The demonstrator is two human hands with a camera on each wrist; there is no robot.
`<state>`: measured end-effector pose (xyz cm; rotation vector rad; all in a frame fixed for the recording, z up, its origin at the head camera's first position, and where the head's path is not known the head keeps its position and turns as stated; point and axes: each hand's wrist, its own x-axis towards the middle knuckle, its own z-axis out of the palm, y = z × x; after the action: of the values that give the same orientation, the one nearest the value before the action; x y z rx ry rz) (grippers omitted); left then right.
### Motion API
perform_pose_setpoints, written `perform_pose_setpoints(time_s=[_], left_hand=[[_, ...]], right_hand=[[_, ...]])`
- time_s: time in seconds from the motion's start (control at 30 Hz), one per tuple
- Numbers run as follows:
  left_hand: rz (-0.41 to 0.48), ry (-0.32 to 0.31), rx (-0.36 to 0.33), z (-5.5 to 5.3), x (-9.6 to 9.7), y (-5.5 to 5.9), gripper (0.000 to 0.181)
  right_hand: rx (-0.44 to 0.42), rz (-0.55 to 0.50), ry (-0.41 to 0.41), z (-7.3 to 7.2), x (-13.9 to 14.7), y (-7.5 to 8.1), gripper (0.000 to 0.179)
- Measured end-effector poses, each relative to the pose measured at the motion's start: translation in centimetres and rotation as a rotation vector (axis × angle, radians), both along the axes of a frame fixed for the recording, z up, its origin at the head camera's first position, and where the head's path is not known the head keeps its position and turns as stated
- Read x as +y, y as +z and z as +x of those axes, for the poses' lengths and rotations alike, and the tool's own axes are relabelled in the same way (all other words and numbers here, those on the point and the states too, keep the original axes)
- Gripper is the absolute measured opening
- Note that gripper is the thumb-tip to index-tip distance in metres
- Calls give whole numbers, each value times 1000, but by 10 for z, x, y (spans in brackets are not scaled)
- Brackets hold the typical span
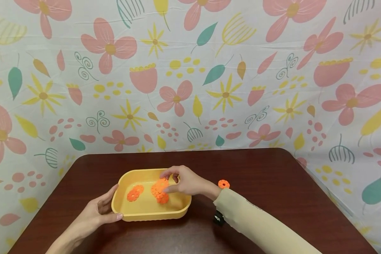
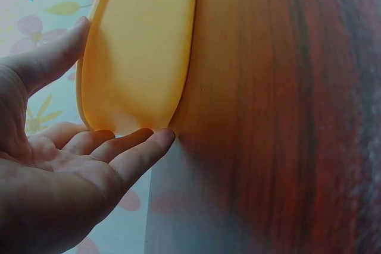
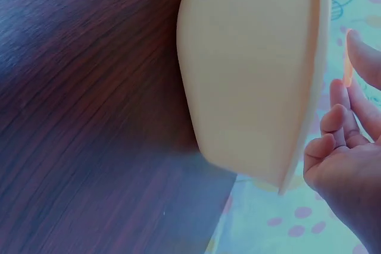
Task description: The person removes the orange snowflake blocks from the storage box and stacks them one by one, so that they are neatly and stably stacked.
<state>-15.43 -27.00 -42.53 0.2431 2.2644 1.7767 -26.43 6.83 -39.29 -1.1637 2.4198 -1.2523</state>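
A yellow plastic tray (image 1: 143, 209) with rounded corners lies on the table. My left hand (image 1: 93, 213) holds its left end, thumb on the front rim and fingers along the side; the left wrist view shows the fingertips against the tray's wall (image 2: 137, 46). My right hand (image 1: 188, 181) is over the tray's right half, thumb and fingers pinching an orange flower-shaped disc (image 1: 163, 182). In the right wrist view that disc (image 3: 348, 66) appears edge-on between the fingertips, above the rim. Below it, more orange discs (image 1: 162, 199) lie in the tray, and two overlapping discs (image 1: 133, 195) lie at its left.
Another orange flower disc (image 1: 223, 183) lies on the dark wooden table (image 1: 260, 173), just behind my right wrist. A small black device (image 1: 219, 218) shows beneath the right sleeve (image 1: 257, 218). Behind the table hangs a flower-patterned cloth (image 1: 177, 123).
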Motion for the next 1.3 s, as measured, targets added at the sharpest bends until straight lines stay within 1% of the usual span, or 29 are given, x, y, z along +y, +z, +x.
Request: perform_pose_setpoints(time_s=[0.17,0.33,0.47,0.7,0.83,0.97,1.07,1.3], left_hand=[[8,-5,6,0,0,1,100],[18,-8,7,0,-1,0,100],[18,-5,3,0,-1,0,100],[19,-1,5,2,0,0,100],[30,-2,-3,2,0,0,100],[30,-5,-1,2,0,0,100],[29,-5,7,2,1,0,100],[37,-12,9,0,1,0,100]], right_hand=[[-22,-14,-32,2,14,3,34],[-13,-49,-35,2,30,7,34],[-8,-56,-50,1,43,7,35],[-24,-73,-90,2,65,5,36],[-11,-79,-96,2,77,5,35],[-8,-74,-127,2,88,4,35],[-9,-62,-156,1,98,2,35],[-20,-31,-212,-3,124,-10,35]])
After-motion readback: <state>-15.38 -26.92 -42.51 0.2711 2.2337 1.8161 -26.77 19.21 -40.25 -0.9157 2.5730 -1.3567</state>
